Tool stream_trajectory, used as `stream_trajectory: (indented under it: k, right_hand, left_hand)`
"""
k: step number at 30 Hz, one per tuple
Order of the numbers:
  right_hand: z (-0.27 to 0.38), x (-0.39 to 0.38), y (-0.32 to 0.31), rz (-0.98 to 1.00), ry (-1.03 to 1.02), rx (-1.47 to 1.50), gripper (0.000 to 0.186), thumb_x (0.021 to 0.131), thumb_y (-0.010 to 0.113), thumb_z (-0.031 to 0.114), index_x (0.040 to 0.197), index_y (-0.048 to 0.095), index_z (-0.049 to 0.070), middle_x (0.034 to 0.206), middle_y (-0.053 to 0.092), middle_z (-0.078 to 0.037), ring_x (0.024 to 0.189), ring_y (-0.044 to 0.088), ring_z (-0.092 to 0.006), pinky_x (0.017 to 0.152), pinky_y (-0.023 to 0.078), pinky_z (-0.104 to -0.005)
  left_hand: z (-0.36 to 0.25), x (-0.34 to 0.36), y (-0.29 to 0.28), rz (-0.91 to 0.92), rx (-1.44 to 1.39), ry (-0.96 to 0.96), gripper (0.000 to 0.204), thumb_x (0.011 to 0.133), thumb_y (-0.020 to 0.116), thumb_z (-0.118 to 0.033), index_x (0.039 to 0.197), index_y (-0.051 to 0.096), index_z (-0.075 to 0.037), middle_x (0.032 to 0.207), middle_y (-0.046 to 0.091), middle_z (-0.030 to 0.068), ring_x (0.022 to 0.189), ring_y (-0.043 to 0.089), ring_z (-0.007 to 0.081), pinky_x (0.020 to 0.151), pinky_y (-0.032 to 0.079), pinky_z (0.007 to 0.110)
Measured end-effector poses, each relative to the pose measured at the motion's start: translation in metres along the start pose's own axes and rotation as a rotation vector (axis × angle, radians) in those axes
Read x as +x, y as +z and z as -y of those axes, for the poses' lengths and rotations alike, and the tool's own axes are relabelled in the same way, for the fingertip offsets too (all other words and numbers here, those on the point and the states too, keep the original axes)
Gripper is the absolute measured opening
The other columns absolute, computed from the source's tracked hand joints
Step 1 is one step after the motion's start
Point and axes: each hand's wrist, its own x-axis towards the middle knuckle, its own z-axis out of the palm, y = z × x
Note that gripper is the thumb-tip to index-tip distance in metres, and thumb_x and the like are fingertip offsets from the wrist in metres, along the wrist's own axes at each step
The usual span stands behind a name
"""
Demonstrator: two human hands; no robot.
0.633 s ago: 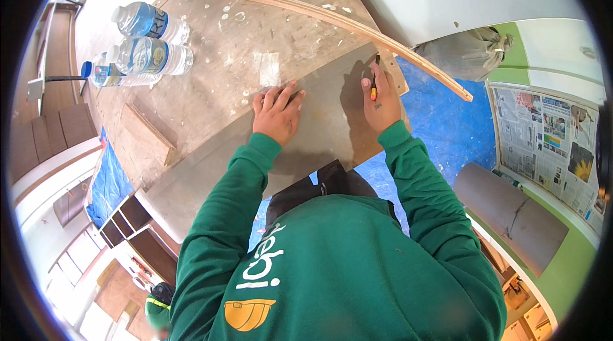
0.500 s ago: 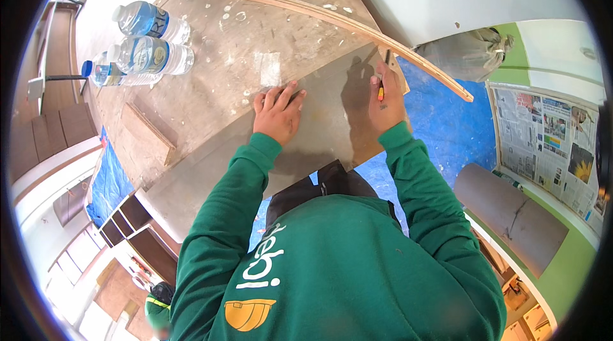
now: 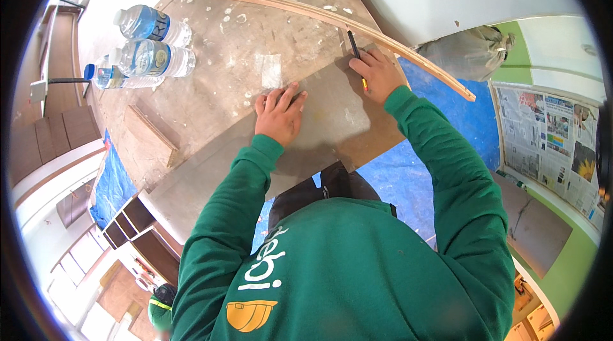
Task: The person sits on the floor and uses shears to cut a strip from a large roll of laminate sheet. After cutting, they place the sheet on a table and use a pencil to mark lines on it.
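A smooth grey-brown sheet [image 3: 329, 111] lies across the near side of a paint-spotted board table [image 3: 223, 53]. Fingers spread, my left hand [image 3: 280, 114] rests flat on the sheet near its far edge. My right hand [image 3: 380, 78] is closed around a slim black pen-like tool [image 3: 353, 42] with a yellow-and-red end. The tool's dark end points away from me, past the sheet's far edge and close to a long thin wooden strip [image 3: 306, 9]. Its exact kind is unclear.
Several water bottles [image 3: 143, 57] stand at the far left. A small wooden board [image 3: 150, 131] lies left of the sheet. Blue tarp [image 3: 424, 130] covers the floor at right, near a newspaper-covered panel [image 3: 549, 143]. Another person [image 3: 161, 308] appears at lower left.
My right hand has moved left and turned, bringing the black tool beyond the sheet's far edge towards the wooden strip. My left hand stays nearly in place on the sheet.
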Motion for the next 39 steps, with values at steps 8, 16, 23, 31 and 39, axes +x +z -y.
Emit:
stream_trajectory:
  k: [8,16,23,31,39]
  right_hand:
    - [0.004,-0.004,0.001,-0.013,0.031,-0.021,0.047,0.071,0.073,0.005,0.114,0.057,0.013,0.129,0.059,-0.013,0.122,0.052,-0.0341,0.102,0.047,-0.0464]
    - [0.004,-0.005,0.004,-0.044,0.038,0.003,0.049,0.070,0.073,0.004,0.115,0.058,0.013,0.130,0.059,-0.014,0.122,0.053,-0.0349,0.103,0.046,-0.0471]
    - [0.003,-0.006,0.007,-0.064,0.024,-0.003,0.049,0.070,0.074,0.005,0.115,0.058,0.014,0.128,0.060,-0.013,0.121,0.054,-0.0346,0.102,0.046,-0.0474]
    - [0.003,-0.008,0.011,-0.076,0.040,-0.016,0.048,0.070,0.074,0.005,0.115,0.058,0.014,0.128,0.060,-0.012,0.122,0.054,-0.0340,0.101,0.046,-0.0473]
    - [0.004,-0.009,0.011,-0.078,0.041,-0.025,0.052,0.069,0.076,0.006,0.116,0.057,0.014,0.129,0.059,-0.011,0.123,0.053,-0.0339,0.102,0.046,-0.0470]
  left_hand:
    - [-0.001,0.001,-0.002,-0.008,-0.012,0.001,0.039,0.090,0.064,-0.022,0.129,0.068,-0.021,0.146,0.054,0.0010,0.126,0.050,0.0270,0.107,0.031,0.054]
    - [-0.002,0.001,-0.003,-0.004,-0.017,0.002,0.039,0.089,0.065,-0.021,0.129,0.067,-0.021,0.146,0.054,0.0010,0.125,0.050,0.0269,0.106,0.032,0.054]
    - [-0.002,0.001,-0.004,-0.008,-0.008,0.004,0.041,0.088,0.066,-0.021,0.129,0.067,-0.021,0.145,0.054,0.0013,0.125,0.050,0.0271,0.106,0.033,0.053]
    - [-0.003,0.001,-0.004,-0.009,-0.001,0.003,0.041,0.089,0.066,-0.021,0.129,0.067,-0.021,0.145,0.054,0.0017,0.125,0.050,0.0269,0.106,0.032,0.053]
    - [-0.002,0.000,-0.002,0.007,0.019,0.004,0.041,0.090,0.065,-0.023,0.131,0.066,-0.021,0.146,0.053,0.0017,0.126,0.050,0.0269,0.107,0.031,0.054]
